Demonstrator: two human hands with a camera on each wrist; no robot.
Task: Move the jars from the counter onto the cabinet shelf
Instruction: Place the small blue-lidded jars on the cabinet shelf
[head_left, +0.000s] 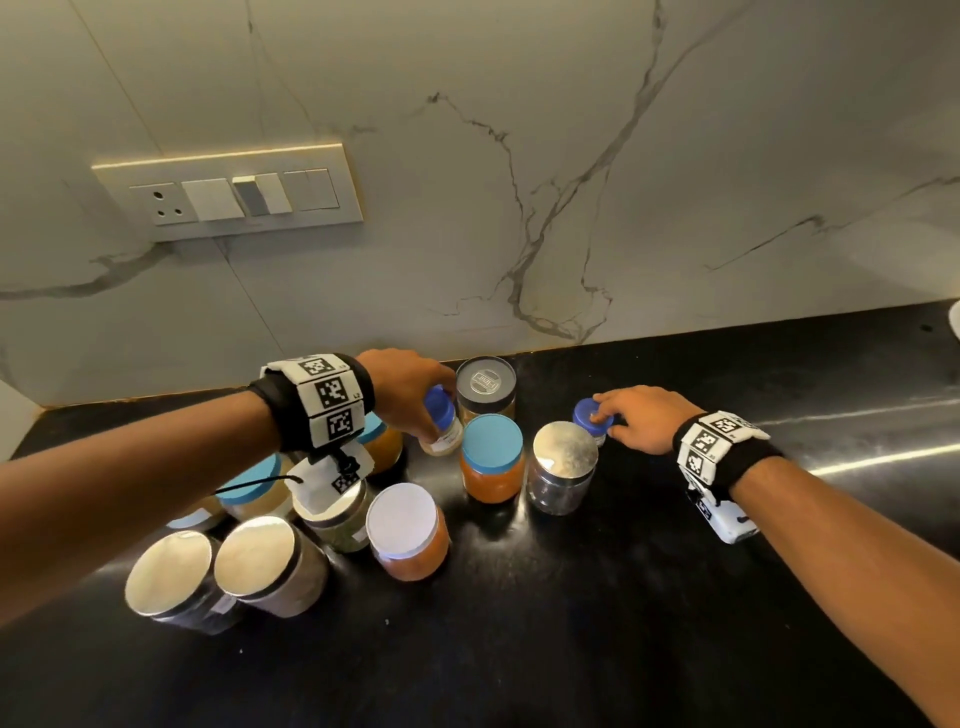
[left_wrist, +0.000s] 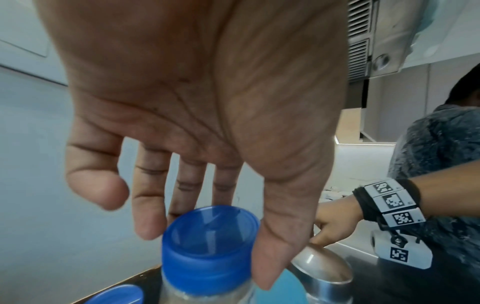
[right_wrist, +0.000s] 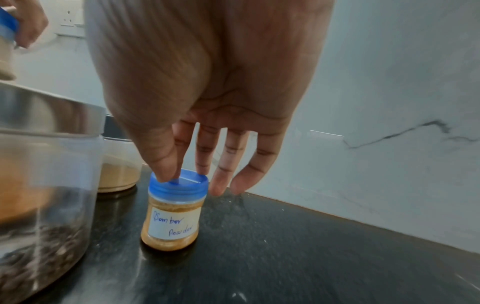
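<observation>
Black stone counter; jars upright, clustered left-centre: white-lidded orange jar, blue-lidded orange jar behind it, steel-lidded jar just beside, small blue-capped powder jar rightmost.

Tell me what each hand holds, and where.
Left hand pinches a blue-capped jar by its cap; right hand only touches the cap of the sambar jar.

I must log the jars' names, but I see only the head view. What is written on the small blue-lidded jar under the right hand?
Observer: In the right wrist view, the labelled jar carries handwriting that reads roughly "Sambar Powder".
Operator: Is the right hand gripping it?
Observer: Its thumb tip touches the jar's top; the other fingers hang straight behind it.
Operator: And the left hand?
Observer: Thumb and fingers pinch the tilted jar at its top from opposite sides.
</observation>
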